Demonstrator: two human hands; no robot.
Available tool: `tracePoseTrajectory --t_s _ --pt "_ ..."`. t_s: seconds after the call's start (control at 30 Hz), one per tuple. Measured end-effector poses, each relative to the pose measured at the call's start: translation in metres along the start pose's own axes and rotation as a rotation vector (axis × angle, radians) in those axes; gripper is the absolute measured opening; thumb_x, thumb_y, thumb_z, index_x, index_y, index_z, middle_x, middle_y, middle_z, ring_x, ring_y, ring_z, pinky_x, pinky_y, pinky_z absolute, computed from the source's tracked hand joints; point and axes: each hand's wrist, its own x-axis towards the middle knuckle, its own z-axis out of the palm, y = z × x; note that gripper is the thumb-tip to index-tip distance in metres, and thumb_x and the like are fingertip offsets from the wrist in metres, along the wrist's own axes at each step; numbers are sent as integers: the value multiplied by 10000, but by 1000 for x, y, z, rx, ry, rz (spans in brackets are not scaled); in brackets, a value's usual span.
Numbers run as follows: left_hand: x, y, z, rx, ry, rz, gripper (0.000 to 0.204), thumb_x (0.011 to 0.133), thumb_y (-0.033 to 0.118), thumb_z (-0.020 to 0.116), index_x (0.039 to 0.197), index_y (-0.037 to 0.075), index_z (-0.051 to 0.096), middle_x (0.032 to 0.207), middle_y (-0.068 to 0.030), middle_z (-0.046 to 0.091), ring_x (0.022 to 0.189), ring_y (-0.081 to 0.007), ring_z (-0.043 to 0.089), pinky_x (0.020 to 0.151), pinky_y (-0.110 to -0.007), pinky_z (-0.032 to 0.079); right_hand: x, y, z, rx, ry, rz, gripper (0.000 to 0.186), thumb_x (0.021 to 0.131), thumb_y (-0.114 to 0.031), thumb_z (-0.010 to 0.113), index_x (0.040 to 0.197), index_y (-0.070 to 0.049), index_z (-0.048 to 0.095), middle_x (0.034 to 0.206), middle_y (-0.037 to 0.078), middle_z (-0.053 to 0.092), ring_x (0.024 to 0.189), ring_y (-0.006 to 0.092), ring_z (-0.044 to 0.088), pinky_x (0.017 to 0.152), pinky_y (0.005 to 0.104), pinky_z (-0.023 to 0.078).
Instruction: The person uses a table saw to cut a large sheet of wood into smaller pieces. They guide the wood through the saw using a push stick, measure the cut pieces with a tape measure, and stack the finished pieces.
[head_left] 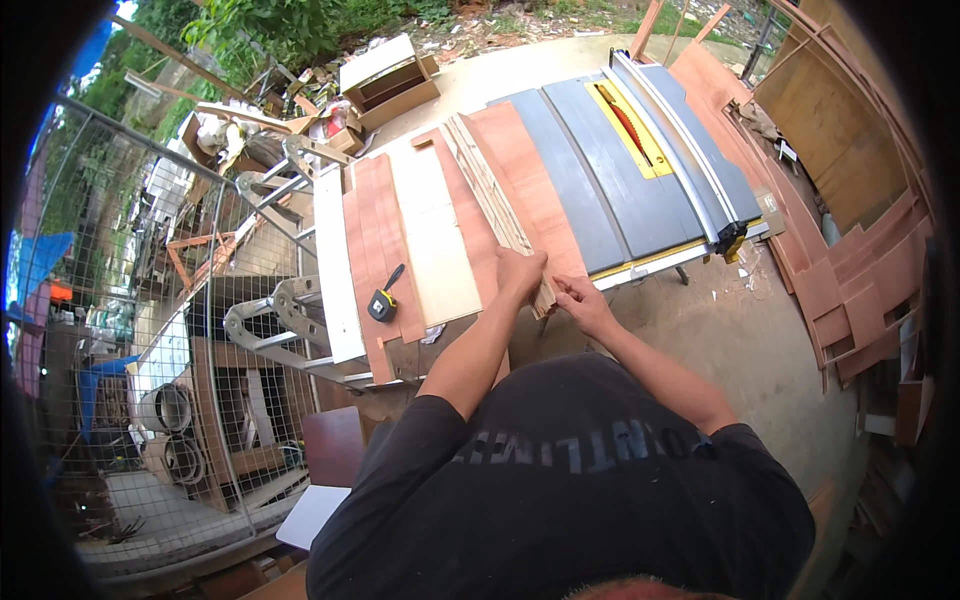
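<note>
A bundle of long, thin wooden strips (485, 185) lies lengthwise over reddish plywood (530, 170), its near end pointing toward me. My left hand (520, 273) is wrapped round the bundle close to that near end. Just right of it, my right hand (588, 306) has its fingers bent at the strips' end, seemingly pinching the edge; its fingertips are partly hidden. A black and yellow tape measure (382, 305) rests to the left on a reddish plywood strip (365, 215). Between that strip and the bundle lies a pale board (432, 235).
At the right stands a grey table saw (570, 125) with a red blade (628, 122) in a yellow insert (655, 165) and a silver fence (675, 150). A folded metal ladder (275, 310) and wire mesh (215, 240) are left. Plywood offcuts (870, 280) pile up far right.
</note>
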Motion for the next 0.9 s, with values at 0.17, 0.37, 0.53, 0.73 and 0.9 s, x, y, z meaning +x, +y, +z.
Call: tracePoseTrajectory --t_s 0.17,0.37,0.53,0.73,0.9 --pt "-4 -31 -2 -1027 -517 16 508 929 281 579 1236 -105 457 1107 -190 639 952 -300 676 820 -481 573 10 -81 -1 461 -172 316 798 899 -248 721 1537 -19 298 1228 114 582 1023 145 601 850 292 521" --pt "-32 15 -24 -662 -464 -193 523 991 371 460 1295 -52 502 1216 -199 618 1074 -356 624 943 -494 513 30 -80 -3 -203 -157 107 884 822 -192 707 1550 -8 241 1283 218 576 1107 270 628 888 419 535" --pt "-6 0 -11 1 236 110 687 913 449 594 1364 -55 472 1419 -298 473 1280 -490 467 1072 -523 395 25 -77 12 -1027 -18 191 961 806 -278 715 1579 -40 195 1274 264 524 1106 401 601 948 500 498" --pt "22 -25 2 -50 -35 271 622 870 216 702 1367 -56 445 1286 -320 572 1166 -403 603 984 -433 497 15 -73 18 -962 -46 149 1054 765 -336 784 1570 -7 190 1291 259 517 1200 405 530 1031 491 442" --pt "30 -29 20 -177 -113 364 531 915 156 659 1350 -63 446 1234 -268 631 1095 -359 652 940 -406 519 3 -22 -10 -763 13 -238 1169 666 -345 865 1538 55 198 1420 262 478 1244 427 505 1061 475 420"
